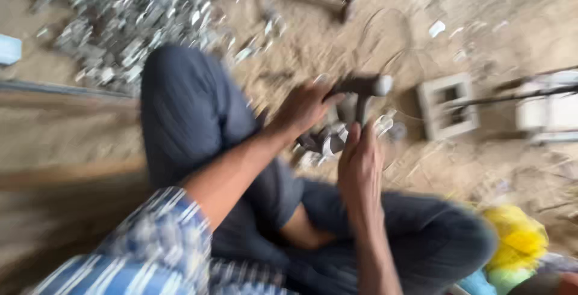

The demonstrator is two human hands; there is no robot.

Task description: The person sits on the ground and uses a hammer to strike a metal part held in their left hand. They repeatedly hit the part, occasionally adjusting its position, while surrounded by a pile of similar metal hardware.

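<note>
The whole view is motion-blurred. I sit cross-legged on sandy ground in dark trousers [192, 108]. My right hand [360, 165] grips the handle of a dark hammer [363, 87], whose head is up at the level of my left hand's fingers. My left hand [304, 107] has curled fingers that touch the left end of the hammer head. Just below it lie small shiny metal pieces [328, 141], close to my knee. The blur hides whether the left hand holds one of them.
A large heap of shiny metal pieces [132, 18] covers the ground at the top left. A white square frame [448, 105] and a white box-like object [551, 108] lie to the right. Thin wire loops [391, 48] lie beyond the hammer. A yellow bag [515, 238] sits by my right knee.
</note>
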